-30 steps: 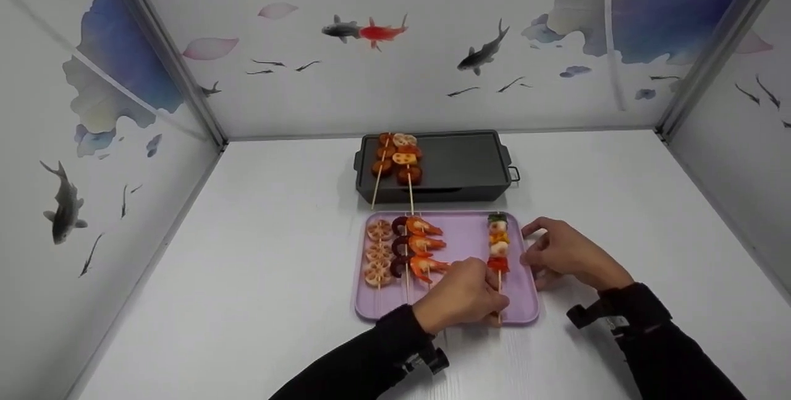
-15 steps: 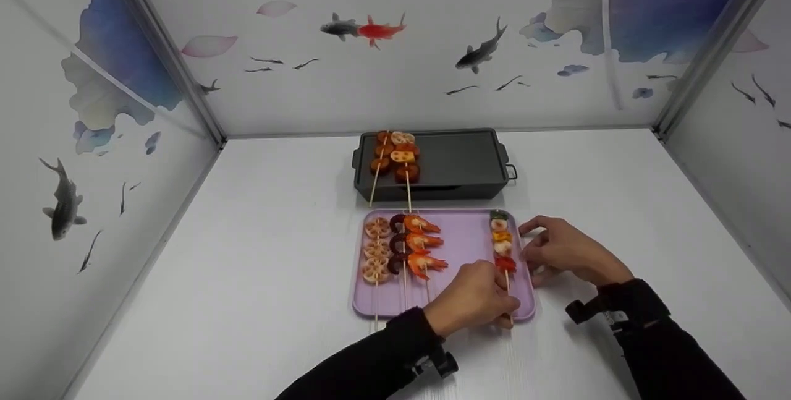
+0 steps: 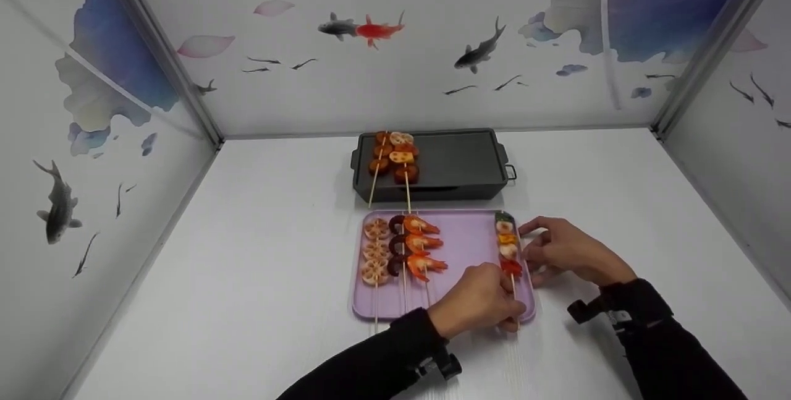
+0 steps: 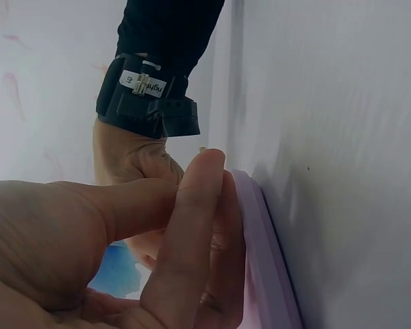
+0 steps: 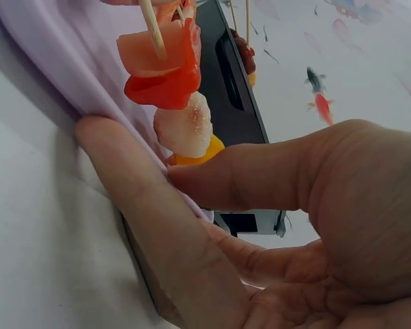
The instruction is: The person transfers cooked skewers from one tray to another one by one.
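My left hand [image 3: 479,302] pinches the bare end of a mixed vegetable skewer [image 3: 507,240], which lies along the right side of a purple tray [image 3: 466,224]. Its pieces are green, white, yellow and red. In the left wrist view, the thumb and fingers [image 4: 192,226] meet, with just a tip of the stick showing above. At the tray's right edge, my right hand [image 3: 565,251] grips the rim, thumb [image 5: 212,177] on top and fingers along the outer side. On the tray's left half are a lotus root skewer [image 3: 376,251], a dark curled-piece skewer [image 3: 397,243] and a shrimp skewer [image 3: 424,244].
Behind the tray stands a black grill [image 3: 460,159] with a small wire handle on its right. Two skewers [image 3: 405,157] lie on its left part, their sticks jutting over the front edge. Printed panels [image 3: 259,97] enclose the white table [image 3: 272,233] at the back and sides.
My left hand has moved a little to the right, shifting the vegetable skewer toward the tray's right rim. The skewer now leans slightly. My right hand has stayed at the tray edge.
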`<state>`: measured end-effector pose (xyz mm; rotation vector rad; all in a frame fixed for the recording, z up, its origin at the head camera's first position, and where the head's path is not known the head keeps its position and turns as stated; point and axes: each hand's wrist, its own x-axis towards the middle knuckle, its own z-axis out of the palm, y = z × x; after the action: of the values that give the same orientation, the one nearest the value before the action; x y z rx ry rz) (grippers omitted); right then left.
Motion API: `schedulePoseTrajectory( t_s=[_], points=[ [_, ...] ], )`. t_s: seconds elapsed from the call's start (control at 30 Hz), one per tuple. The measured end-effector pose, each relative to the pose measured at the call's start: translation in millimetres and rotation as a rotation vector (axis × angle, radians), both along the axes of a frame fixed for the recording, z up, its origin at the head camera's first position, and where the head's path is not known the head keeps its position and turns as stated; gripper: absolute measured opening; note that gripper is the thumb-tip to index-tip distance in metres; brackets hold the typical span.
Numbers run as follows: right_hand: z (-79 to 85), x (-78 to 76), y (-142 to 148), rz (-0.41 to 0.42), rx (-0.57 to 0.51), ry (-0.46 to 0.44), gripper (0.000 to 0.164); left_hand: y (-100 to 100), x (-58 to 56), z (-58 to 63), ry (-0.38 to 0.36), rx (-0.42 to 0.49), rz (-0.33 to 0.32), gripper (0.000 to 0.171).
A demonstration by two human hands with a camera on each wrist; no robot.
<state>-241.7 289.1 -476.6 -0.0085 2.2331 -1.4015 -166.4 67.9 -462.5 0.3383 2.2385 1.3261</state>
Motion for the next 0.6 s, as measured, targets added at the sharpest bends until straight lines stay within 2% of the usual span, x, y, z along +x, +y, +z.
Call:
schedulePoseTrajectory(
  t_s=[0.2,0.37,0.6],
  points=[
    [-1.1,-0.1,0.8,0.0,-0.002,0.002,0.054,-1.7,-0.5,1.1,0.019,-0.046,-0.032,0.017],
    [-0.9,0.2,0.7,-0.006,0.01,0.003,0.055,-6.0,-0.8,2.8,0.032,-0.066,-0.061,0.013],
    [-1.1,0.3,0.0,0.001,0.022,0.02,0.052,-12.0,-0.6,8.5,0.087,-0.13,-0.08,0.027]
  ],
)
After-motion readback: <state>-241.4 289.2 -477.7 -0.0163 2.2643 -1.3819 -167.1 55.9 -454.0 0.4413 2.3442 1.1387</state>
